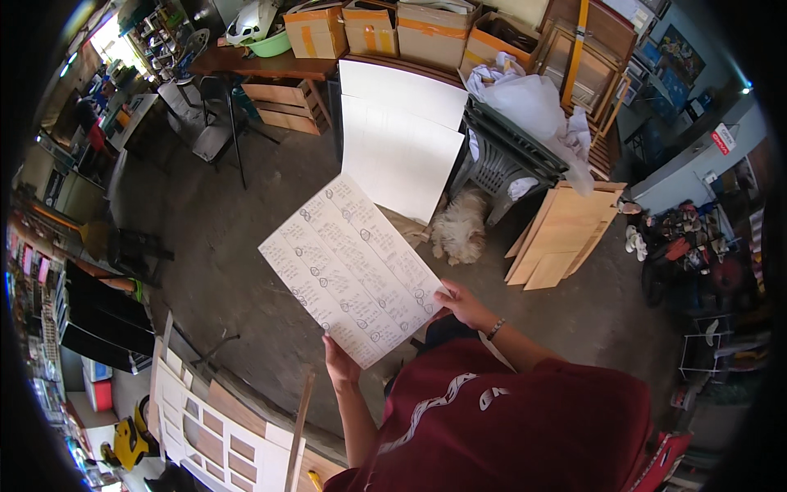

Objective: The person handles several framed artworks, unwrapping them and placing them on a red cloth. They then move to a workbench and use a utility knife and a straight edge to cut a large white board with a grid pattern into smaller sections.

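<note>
A large white sheet [352,271], stiff like a board, is held out in front of me above the floor. Rows of handwriting cover it, with several small circled marks, and faint lines divide it into bands. My left hand [341,361] grips its near left edge, thumb on the written face. At its right corner my right hand [464,307] is closed on the edge, the other fingers mostly hidden behind it. A bracelet [496,329] circles my right wrist.
Blank white panels [402,156] lean ahead, beside stacked grey plastic chairs [500,168]. A shaggy dog [459,230] lies near wooden boards [561,238]. Cardboard boxes [430,33] line the back. A white cut-out frame [205,435] is at lower left; a black chair [217,135] stands far left.
</note>
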`<state>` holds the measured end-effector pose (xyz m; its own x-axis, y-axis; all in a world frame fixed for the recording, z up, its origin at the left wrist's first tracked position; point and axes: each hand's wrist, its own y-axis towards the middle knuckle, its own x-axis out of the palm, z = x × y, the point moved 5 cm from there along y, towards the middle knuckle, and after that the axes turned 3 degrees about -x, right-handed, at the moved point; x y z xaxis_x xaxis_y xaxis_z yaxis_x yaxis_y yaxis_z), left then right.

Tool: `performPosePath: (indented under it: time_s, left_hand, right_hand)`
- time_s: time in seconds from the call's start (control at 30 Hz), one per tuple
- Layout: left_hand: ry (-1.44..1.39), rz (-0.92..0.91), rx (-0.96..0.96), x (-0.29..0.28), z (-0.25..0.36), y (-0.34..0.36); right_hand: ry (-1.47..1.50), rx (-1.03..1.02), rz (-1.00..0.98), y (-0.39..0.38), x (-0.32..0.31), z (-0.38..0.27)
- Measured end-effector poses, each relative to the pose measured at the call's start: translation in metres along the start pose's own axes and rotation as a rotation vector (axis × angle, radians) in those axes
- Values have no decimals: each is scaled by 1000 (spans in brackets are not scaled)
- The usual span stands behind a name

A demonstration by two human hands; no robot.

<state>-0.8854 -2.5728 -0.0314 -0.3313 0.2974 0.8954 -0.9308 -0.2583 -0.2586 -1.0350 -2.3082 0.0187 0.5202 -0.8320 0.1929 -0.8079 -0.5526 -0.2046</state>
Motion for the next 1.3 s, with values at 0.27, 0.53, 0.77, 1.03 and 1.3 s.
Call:
performPosePath:
  time_s: [0.27,0.53,0.77,1.03,1.3]
  left_hand:
    - [842,426,-239,-119,-33,81]
    - [1399,354,-678,-199,-128,66]
    - [1217,502,-630,-167,-148,91]
    - [1083,590,-397,-128,-158,121]
    - [1144,439,-178,-72,-141,110]
  right_hand:
    - [-13,-456,170,208,-60,-105]
    - [241,-752,446,452,-239,-301]
    - [447,-675,747,587,-356,-391]
    - [632,-803,354,725,-430,-372]
    - [-40,-425,164,648,-213,-211]
